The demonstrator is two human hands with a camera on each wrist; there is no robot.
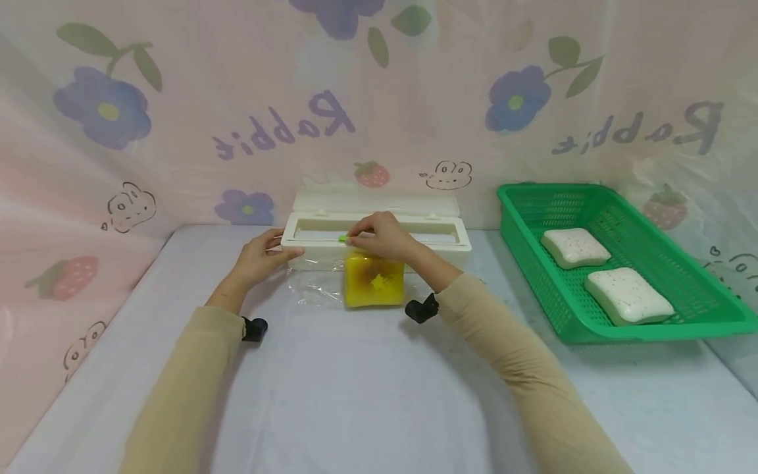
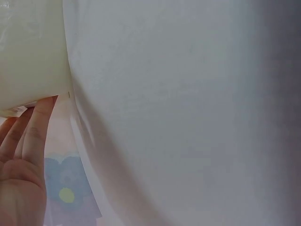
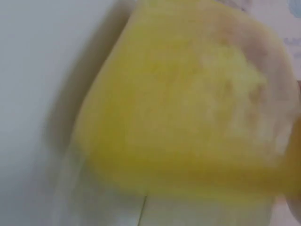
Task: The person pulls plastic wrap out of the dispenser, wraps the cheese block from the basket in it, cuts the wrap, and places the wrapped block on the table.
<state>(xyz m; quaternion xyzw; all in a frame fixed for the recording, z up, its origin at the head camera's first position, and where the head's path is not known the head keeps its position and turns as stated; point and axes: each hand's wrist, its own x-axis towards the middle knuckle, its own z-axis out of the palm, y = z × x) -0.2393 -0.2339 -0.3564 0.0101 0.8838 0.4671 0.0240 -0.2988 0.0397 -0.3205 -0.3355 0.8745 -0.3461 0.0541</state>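
Note:
A long cream cling film dispenser stands at the back of the table with its lid raised behind it. My left hand grips its left end, the thumb in front and the fingers behind. In the left wrist view the fingers reach under the cream box's corner. With thumb and fingertips, my right hand pinches the small green slide cutter on the dispenser's front rim. Below that hand, a yellow toast-shaped squishy with a browned patch and a star lies against the dispenser. Clear film spreads around it.
A green plastic basket stands on the right, holding two white speckled pillow-shaped pieces. A pink printed curtain hangs right behind the dispenser and along the left side. A pale cloth covers the table.

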